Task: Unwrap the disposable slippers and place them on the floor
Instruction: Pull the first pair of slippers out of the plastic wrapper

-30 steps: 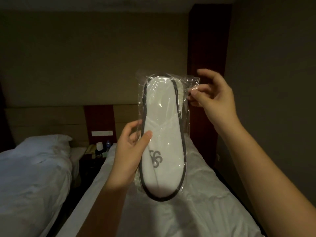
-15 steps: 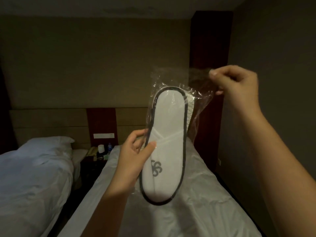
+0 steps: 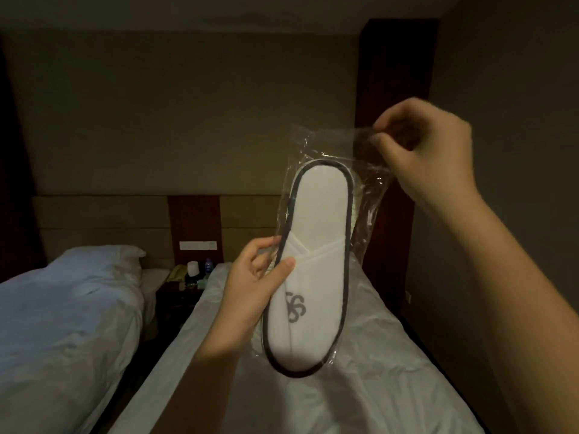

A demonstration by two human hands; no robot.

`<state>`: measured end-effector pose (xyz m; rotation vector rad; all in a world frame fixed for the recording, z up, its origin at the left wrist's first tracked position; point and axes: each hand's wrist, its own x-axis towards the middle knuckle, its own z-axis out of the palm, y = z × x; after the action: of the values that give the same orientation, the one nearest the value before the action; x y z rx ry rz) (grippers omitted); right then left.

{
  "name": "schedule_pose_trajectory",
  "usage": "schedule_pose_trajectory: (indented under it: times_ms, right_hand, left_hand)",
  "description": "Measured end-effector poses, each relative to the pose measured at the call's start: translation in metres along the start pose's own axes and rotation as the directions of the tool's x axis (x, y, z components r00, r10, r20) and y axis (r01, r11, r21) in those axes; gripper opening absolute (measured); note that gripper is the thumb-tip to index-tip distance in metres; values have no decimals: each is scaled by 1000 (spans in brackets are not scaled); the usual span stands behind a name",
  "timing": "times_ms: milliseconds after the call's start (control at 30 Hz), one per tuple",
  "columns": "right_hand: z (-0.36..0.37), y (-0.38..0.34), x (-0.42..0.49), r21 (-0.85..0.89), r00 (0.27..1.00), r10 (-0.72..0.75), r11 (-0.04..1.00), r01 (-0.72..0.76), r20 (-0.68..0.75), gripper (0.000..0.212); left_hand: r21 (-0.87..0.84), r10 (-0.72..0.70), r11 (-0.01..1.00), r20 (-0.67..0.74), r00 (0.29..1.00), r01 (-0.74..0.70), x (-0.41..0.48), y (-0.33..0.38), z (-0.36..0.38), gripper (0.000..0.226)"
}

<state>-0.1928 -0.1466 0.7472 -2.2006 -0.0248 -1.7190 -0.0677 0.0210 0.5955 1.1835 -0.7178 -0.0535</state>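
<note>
White disposable slippers [image 3: 316,245] with a dark rim and a grey logo stand upright in the air over the bed, stacked flat, only the front one fully visible. My left hand [image 3: 253,292] grips their left edge at the middle, thumb on the front. A clear plastic wrapper [image 3: 335,142] has slid upward and to the right off the slippers; it still covers their upper end. My right hand [image 3: 429,155] pinches the wrapper's top right corner above the slippers.
A white-sheeted bed [image 3: 360,386] lies directly below my hands. A second bed with a pillow [image 3: 62,308] stands at the left. Between them is a dark nightstand [image 3: 181,292] with a phone, a cup and a bottle. A wall is close on the right.
My right hand has pulled the wrapper up and to the right, so the slippers' lower part is now bare. My left hand keeps its hold on the slippers.
</note>
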Motion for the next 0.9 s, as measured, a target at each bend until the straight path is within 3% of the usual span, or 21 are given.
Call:
schedule_pose_trajectory:
  times_ms: [67,167,367,467,600,767,900]
  right_hand:
    - [2,-4,5,-118,983,28,993,-7,180,10]
    - [3,-6,13,-167,899,96,986,-26,428,21]
    - [9,-2,20,-199,750,136,980,-6,647,45]
    - [12,1,18,-120,760,121,991,-57,638,32]
    - [9,9,13,128,795,164,949,-289,584,25]
    - [-2,30,0,438,894,292,793,-424,339,12]
    - [-10,51,-19,526,868,460,699,-484,187,10]
  left_hand:
    - [4,1,1000,16,1000,-1,-1,2,-2,36]
    - [9,21,1000,36,999,-21,-1,5,-7,37]
    - [40,67,997,60,996,-69,-2,8,-16,44]
    - [51,72,996,74,995,-76,-1,9,-18,43]
    - [121,75,989,82,994,-85,3,10,-29,41]
    - [243,91,964,85,992,-109,9,16,-56,48]
    - [443,94,890,53,994,-108,18,26,-83,66]
